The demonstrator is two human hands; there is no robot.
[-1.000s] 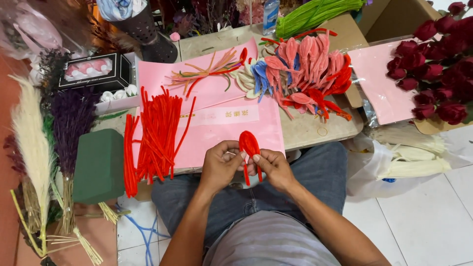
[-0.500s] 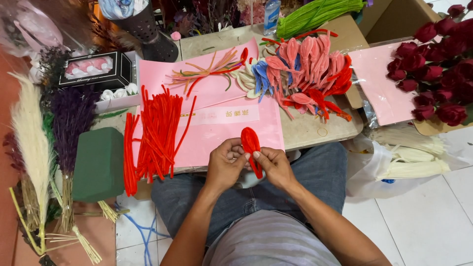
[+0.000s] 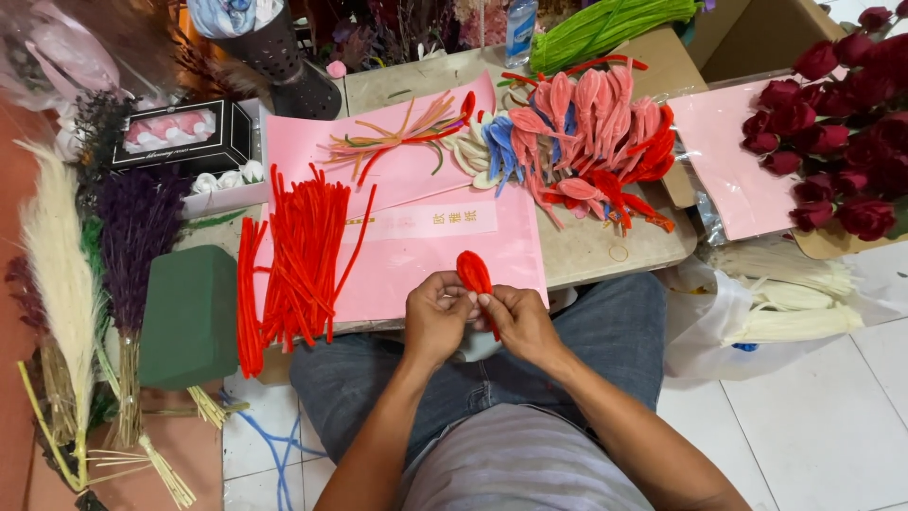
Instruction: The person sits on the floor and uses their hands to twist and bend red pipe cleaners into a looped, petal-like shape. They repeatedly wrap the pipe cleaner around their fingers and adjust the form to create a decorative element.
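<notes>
Both my hands meet over my lap at the near edge of the low table. My left hand [image 3: 437,317] and my right hand [image 3: 518,320] pinch the base of a red pipe-cleaner petal loop [image 3: 474,272], which stands up between the fingertips with its stem ends trailing down by my right hand. To the left, a pile of straight red pipe cleaners [image 3: 301,255] lies on pink paper [image 3: 426,251]. Farther back sits a heap of finished pink, red and blue petal loops [image 3: 591,132].
A green floral foam block [image 3: 189,317] and dried purple and cream grasses [image 3: 95,274] stand at the left. Red roses [image 3: 842,142] fill the right, with white plastic bags [image 3: 776,303] below. Green pipe cleaners [image 3: 605,24], a water bottle [image 3: 519,28] and a black basket [image 3: 274,57] line the back.
My hands have shifted slightly to the right with the red loop, and the fingers keep working at its base. Nothing else has moved.
</notes>
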